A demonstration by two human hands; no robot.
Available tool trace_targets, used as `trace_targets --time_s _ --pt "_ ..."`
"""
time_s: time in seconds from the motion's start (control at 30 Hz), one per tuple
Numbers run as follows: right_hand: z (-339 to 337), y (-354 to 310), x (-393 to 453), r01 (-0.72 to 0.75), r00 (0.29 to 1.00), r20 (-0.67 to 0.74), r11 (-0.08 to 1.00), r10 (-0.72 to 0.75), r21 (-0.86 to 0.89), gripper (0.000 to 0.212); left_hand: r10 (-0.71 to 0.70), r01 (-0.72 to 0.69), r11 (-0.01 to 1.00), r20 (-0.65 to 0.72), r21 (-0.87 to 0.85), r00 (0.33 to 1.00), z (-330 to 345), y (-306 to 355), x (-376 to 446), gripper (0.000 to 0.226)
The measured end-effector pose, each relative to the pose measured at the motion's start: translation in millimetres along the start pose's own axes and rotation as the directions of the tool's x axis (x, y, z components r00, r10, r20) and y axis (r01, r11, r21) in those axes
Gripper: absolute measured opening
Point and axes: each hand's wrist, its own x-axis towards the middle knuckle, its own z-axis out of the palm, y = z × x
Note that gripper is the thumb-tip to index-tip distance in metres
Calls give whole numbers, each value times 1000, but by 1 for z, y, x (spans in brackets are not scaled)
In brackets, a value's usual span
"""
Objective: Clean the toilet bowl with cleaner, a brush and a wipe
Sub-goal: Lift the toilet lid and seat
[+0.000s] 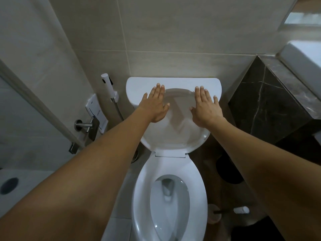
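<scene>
A white toilet stands below me with its bowl (169,206) open and water at the bottom. Its lid (175,129) is raised and leans back against the white tank (173,81). My left hand (154,105) lies flat with straight fingers on the lid's upper left edge. My right hand (205,106) lies flat the same way on the upper right edge. Neither hand holds anything. A toilet brush (240,209) with a white handle stands in its holder on the floor to the right of the bowl.
A white bidet sprayer (108,86) hangs on the wall left of the tank, with a metal paper holder (90,126) below it. A dark marble counter (271,105) and white basin (305,56) stand at right. A dark bin (229,171) sits on the floor.
</scene>
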Motion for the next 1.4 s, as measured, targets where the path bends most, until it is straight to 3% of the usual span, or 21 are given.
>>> trace_targets --time_s 0.17,0.33,0.53,0.7,1.0,1.23,1.4 --pt "11 -5 -28 -7 999 -34 996 10 84 67 1 -5 999 -78 -48 997 4 2 -24 64" --pt "31 -12 -71 -9 1000 25 992 6 128 66 18 -17 999 -50 27 999 32 -1 -64 63" --pt "70 -15 -135 -65 996 77 982 52 177 65 -46 47 999 53 -21 998 90 4 -126 62" --pt "133 -19 -210 -107 977 204 972 64 208 63 -63 71 996 162 -48 985 169 20 -195 61" --pt "265 -32 -326 -118 901 431 983 46 142 62 -57 117 987 437 -111 898 317 38 -307 63" --pt "333 -45 -370 -40 847 529 986 -51 159 61 -22 130 974 492 -186 870 392 43 -349 66" --pt "357 -49 -380 57 835 530 981 -148 183 64 36 52 979 422 -195 906 415 42 -351 73"
